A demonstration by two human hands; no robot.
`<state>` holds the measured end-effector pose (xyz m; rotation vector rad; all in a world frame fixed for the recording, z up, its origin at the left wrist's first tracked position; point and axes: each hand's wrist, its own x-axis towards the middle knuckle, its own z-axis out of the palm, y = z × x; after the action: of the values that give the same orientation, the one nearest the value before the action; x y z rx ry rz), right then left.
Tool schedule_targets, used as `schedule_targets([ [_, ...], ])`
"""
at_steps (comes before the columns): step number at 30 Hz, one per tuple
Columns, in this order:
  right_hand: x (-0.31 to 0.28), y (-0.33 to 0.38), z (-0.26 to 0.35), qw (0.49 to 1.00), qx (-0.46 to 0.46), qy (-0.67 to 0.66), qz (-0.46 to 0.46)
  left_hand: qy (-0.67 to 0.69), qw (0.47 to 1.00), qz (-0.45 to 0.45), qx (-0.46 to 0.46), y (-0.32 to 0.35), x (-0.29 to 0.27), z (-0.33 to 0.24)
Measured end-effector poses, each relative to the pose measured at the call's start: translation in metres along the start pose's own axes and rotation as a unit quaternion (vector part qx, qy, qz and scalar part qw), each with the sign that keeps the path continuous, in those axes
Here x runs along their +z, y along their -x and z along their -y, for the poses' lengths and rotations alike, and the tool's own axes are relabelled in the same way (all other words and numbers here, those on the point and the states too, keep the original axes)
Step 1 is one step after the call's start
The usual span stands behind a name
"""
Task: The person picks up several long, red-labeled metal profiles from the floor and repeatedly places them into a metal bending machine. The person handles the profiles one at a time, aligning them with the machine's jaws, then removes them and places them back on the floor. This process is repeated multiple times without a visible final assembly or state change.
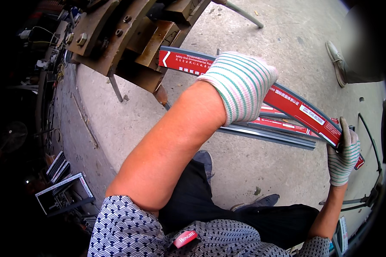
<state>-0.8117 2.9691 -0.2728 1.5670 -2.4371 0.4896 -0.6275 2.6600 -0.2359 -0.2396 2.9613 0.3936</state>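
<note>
A long dark grey metal profile strip (302, 109) with red printed protective film slants across in front of me, its left end near the brown machine. My left hand (242, 85), in a white glove with green stripes, is closed over the middle of the strip; its fingertips are hidden behind. Near the right end, my right hand (345, 156), gloved alike, is closed around the strip, with the thumb side up. Beneath the held strip lie more profile strips (283, 139), some red-faced and some bare grey, partly covered by my left hand.
A heavy brown bolted metal machine (128, 38) on thin legs stands at the upper left. Another person's shoe (336, 64) is at the upper right. White-and-dark frames (64, 188) stand at the lower left. Thin dark rods (371, 141) rise at the right edge.
</note>
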Motion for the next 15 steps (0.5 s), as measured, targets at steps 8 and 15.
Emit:
schedule_targets([
  [8, -0.002, -0.006, -0.007, 0.999, 0.028, -0.034, 0.027, 0.016, 1.0, -0.025, 0.006, 0.0, 0.0, 0.002],
  [15, 0.001, -0.015, -0.008, 0.999, -0.007, -0.027, 0.023, 0.029, 0.999, -0.031, 0.009, 0.0, -0.002, 0.004],
])
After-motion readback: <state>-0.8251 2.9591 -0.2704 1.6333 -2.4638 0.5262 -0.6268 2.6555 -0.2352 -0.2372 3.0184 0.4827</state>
